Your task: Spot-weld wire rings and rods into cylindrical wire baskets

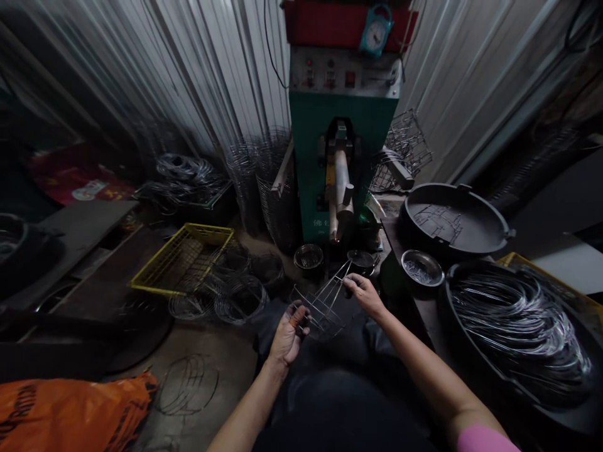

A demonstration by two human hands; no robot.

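Observation:
A wire frame (325, 306) of thin metal rods is held above my lap, between both hands. My left hand (291, 331) is closed on its left side, with the fingertips darkened and something orange-brown around one finger. My right hand (363, 292) pinches the frame's upper right part. Just beyond the frame stands a green spot-welding machine (308, 163), its thick metal arm (341, 182) pointing toward me. Below the arm are a small metal bowl (308, 256) and a dark round dish (362, 258).
To the right, a black tub (452, 295) holds shiny wire rings (522, 320), near a bowl of small metal pieces (422, 269) and a black round tray (475, 232). At left are a yellow crate (160, 290), wire coils (240, 298) and an orange sack (70, 414).

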